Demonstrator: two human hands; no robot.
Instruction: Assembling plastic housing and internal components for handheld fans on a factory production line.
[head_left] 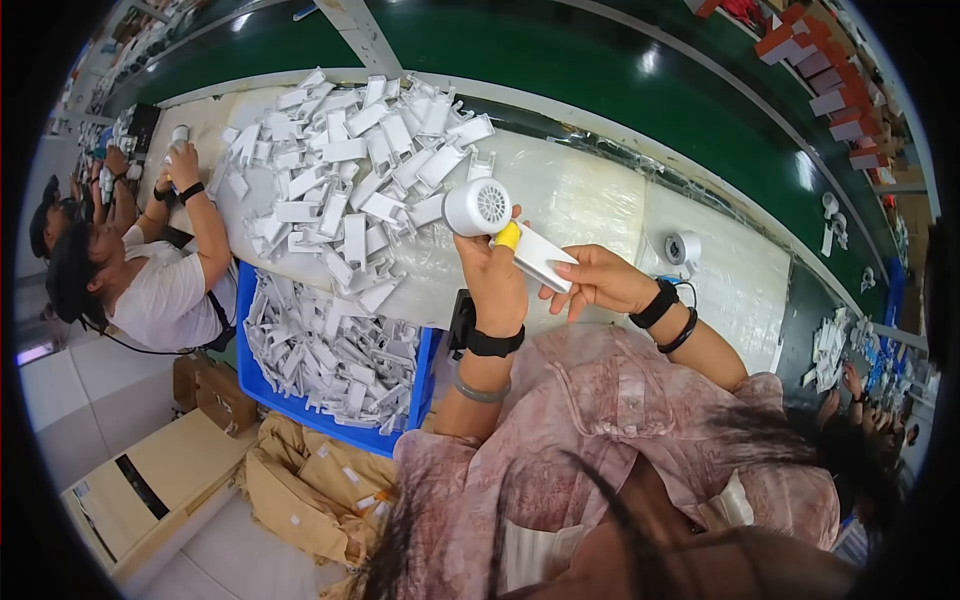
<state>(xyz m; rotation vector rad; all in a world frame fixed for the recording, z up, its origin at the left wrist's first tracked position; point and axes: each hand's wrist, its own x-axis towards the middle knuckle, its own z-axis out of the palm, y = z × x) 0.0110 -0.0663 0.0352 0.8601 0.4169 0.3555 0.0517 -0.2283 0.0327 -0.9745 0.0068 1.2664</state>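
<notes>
I hold a white track light over the bench. It has a round head with a slotted, grille-like end [478, 205] and a long rectangular white housing [542, 257]. My left hand [494, 285] is closed around the light where head and housing meet, and a yellow cover sits on its thumb. At the far end of the housing, my right hand [603, 280] pinches the edge between thumb and fingers. Both wrists wear black bands. The inside of the housing is turned away from view.
A big heap of white plastic housings [355, 150] covers the bench to the left. More fill a blue crate [335, 425] below it. A white round lamp head [683, 250] stands on the bench at right. Beyond runs a green conveyor belt [560, 50]. A co-worker [165, 270] works at far left.
</notes>
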